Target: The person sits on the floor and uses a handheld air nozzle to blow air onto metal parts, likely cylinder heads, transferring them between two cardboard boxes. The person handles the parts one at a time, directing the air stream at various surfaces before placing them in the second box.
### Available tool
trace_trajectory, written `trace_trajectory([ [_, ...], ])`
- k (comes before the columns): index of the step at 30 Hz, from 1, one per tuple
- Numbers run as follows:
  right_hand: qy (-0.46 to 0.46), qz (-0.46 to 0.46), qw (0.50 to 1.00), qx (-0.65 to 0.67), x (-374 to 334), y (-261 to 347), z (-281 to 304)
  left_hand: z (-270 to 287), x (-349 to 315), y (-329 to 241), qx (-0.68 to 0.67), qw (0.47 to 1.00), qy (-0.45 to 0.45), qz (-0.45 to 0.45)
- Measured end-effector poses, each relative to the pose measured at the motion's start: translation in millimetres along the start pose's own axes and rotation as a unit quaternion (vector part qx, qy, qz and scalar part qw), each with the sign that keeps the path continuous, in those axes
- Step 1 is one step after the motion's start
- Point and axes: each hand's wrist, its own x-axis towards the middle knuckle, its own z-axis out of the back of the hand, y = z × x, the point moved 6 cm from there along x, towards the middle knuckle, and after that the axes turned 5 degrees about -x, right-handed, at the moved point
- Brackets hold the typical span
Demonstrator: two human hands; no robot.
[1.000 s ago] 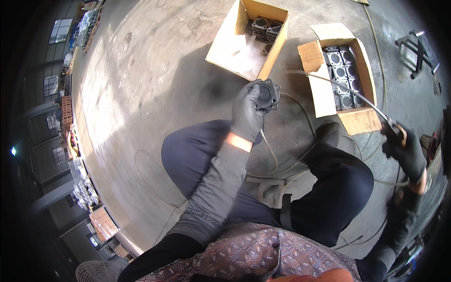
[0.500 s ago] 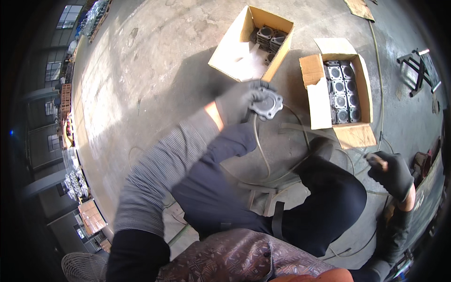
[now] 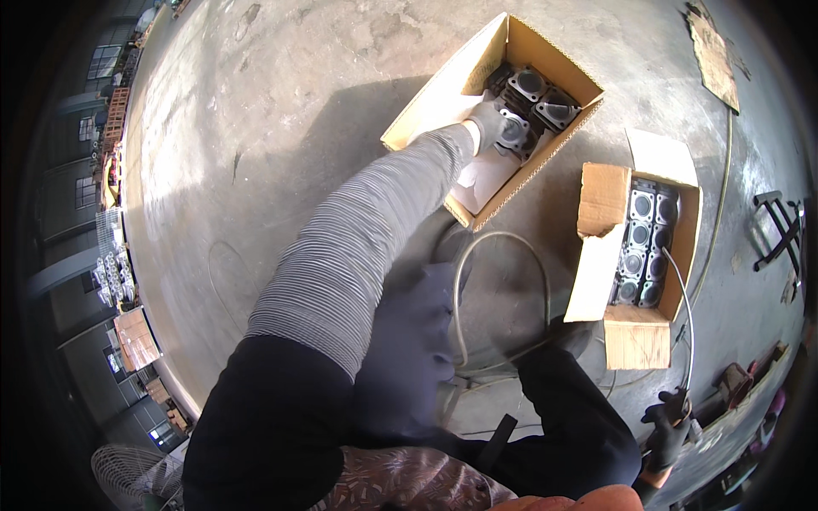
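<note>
Concrete floor [image 3: 290,153], sunlit at upper left; open cardboard box [image 3: 558,64], upper centre, holding flanged metal castings [image 3: 528,83]; gloved left hand [image 3: 487,121] inside it, fingers clamped on one flanged casting [image 3: 514,132]; second carton [image 3: 598,277], right, packed with round-bored castings [image 3: 641,233]; gloved right hand [image 3: 667,434], lower right, fingers closed round a thin-tubed tool [image 3: 688,328].

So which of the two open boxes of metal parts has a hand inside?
The left box: the left hand is inside it, touching a metal part. The right box, its flaps spread outward, has no hand in it.
</note>
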Motion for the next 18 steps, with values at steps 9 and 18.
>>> trace_trajectory([
  [9, -0.003, -0.043, 0.999, -0.015, 12, 7, -23, -30, 8, 7, 0.188, 0.979, -0.039, -0.07],
  [18, -0.008, -0.044, 0.999, 0.004, 17, -8, -24, -24, -15, 2, 0.37, 0.927, -0.036, -0.054],
])
